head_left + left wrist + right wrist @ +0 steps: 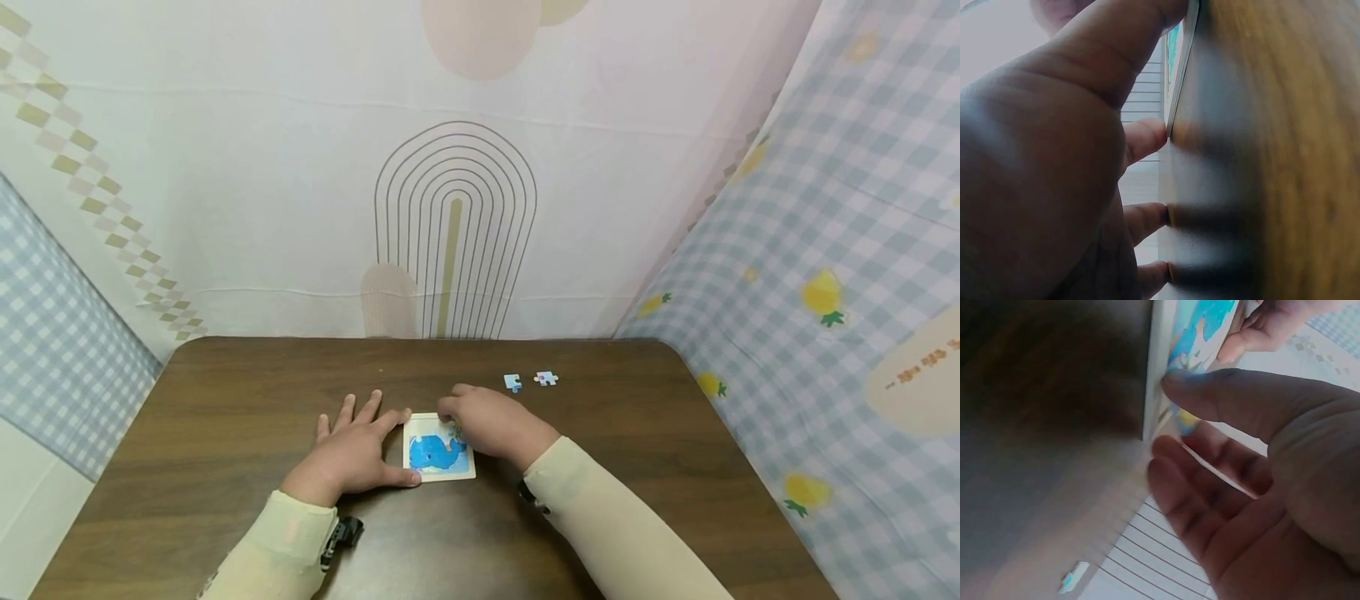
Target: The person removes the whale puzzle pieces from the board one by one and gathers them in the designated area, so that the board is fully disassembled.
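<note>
A small square jigsaw puzzle (437, 452) with a blue whale picture lies in a pale frame on the table. My left hand (347, 454) is spread flat at its left side, with the thumb on the lower left corner and the index fingertip at the upper left corner. Over the upper right part of the puzzle, my right hand (491, 422) pinches a puzzle piece (1186, 419) with blue and yellow on it between thumb and fingers. The right thumb tip is right at the frame's edge in the right wrist view. Much of that piece is hidden by the fingers.
Two loose light-blue puzzle pieces, a left one (512, 382) and a right one (547, 378), lie beyond the right hand. The brown wooden table (247, 392) has rounded far corners and meets a patterned curtain (300, 208) at the back.
</note>
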`<state>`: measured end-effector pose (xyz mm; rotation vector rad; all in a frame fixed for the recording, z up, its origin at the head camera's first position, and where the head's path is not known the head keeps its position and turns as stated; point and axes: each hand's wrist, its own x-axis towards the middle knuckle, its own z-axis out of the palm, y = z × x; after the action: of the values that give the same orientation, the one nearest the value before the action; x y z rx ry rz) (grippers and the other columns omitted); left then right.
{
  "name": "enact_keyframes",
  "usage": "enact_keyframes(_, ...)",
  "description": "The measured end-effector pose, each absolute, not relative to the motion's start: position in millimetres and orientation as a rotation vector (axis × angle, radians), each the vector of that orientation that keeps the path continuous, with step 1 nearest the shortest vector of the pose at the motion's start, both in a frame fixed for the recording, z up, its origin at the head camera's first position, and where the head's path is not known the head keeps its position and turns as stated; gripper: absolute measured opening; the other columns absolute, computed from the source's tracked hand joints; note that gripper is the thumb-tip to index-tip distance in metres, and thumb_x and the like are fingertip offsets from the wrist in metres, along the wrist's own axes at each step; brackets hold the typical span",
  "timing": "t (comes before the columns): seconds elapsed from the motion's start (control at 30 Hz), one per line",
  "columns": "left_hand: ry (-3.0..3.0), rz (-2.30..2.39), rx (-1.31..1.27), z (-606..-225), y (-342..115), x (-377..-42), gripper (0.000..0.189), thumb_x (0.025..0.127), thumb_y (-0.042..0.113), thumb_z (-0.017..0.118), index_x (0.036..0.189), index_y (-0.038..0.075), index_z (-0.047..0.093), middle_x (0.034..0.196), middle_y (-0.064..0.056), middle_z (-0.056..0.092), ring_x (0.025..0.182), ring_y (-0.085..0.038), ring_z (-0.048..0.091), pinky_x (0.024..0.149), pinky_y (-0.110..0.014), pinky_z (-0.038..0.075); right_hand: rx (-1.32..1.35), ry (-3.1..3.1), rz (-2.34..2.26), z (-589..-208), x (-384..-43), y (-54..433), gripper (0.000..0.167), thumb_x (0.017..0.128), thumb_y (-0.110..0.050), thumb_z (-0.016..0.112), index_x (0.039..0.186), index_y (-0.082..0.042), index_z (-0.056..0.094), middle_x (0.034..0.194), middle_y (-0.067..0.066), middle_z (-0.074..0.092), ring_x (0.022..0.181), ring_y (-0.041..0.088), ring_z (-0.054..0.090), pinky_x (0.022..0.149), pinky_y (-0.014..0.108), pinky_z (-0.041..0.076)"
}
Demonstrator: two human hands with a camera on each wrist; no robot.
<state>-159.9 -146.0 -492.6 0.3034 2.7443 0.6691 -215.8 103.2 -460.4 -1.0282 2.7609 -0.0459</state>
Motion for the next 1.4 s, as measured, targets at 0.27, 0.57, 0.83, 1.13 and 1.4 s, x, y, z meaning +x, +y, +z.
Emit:
enact_keyframes(0.27,2.754,0.661,0.299,-493.7,-145.5,-159.9,0.113,0.078,0.083,0.087,0.172,0.034,0.049,0.188,-0.024,0.018,0.170,-0.064,0.005,0.123,-0.094,0.005,-1.124,2.761,-0.188,-467.4,-215.3,116.3,0.022,0.106,-0.009,0.077,0.124,-0.021,0.081,0.119,-0.001,0.069,0.099,0.011,0.068,0.092,0.032,0.063)
enact_keyframes(0.57,2.754,0.662,0.293,-497.4,-144.8,-160.3,0.113,0.078,0.082,0.088,0.172,0.033,0.049,0.188,-0.023,0.018,0.171,-0.064,0.004,0.124,-0.094,0.004,-1.156,2.782,-0.201,-473.9,-216.3,122.2,0.029,0.103,-0.012,0.083,0.131,-0.019,0.081,0.122,-0.001,0.074,0.111,0.012,0.072,0.099,0.032,0.064)
enact_keyframes(0.83,2.761,0.651,0.299,-497.0,-145.0,-162.1,0.113,0.078,0.084,0.087,0.172,0.034,0.049,0.188,-0.022,0.017,0.171,-0.063,0.004,0.124,-0.094,0.004,-1.129,2.797,-0.201,-478.4,-218.9,123.3,0.033,0.105,-0.015,0.081,0.137,-0.010,0.079,0.128,0.003,0.076,0.114,0.015,0.071,0.101,0.034,0.063)
enact_keyframes(1.13,2.756,0.656,0.296,-497.4,-144.9,-160.4,0.113,0.077,0.082,0.088,0.172,0.034,0.049,0.188,-0.023,0.018,0.170,-0.064,0.005,0.124,-0.094,0.005,-1.112,2.801,-0.255,-475.3,-220.6,131.7,0.031,0.104,-0.009,0.078,0.134,-0.009,0.080,0.128,0.005,0.077,0.115,0.017,0.072,0.100,0.037,0.064)
enact_keyframes(1.4,2.752,0.667,0.289,-495.3,-144.4,-160.3,0.113,0.077,0.082,0.088,0.172,0.035,0.049,0.189,-0.021,0.016,0.171,-0.063,0.003,0.125,-0.093,0.003,-1.068,2.801,-0.315,-471.3,-226.9,151.1,0.033,0.103,-0.007,0.075,0.136,-0.008,0.080,0.130,0.007,0.076,0.112,0.017,0.072,0.093,0.036,0.063)
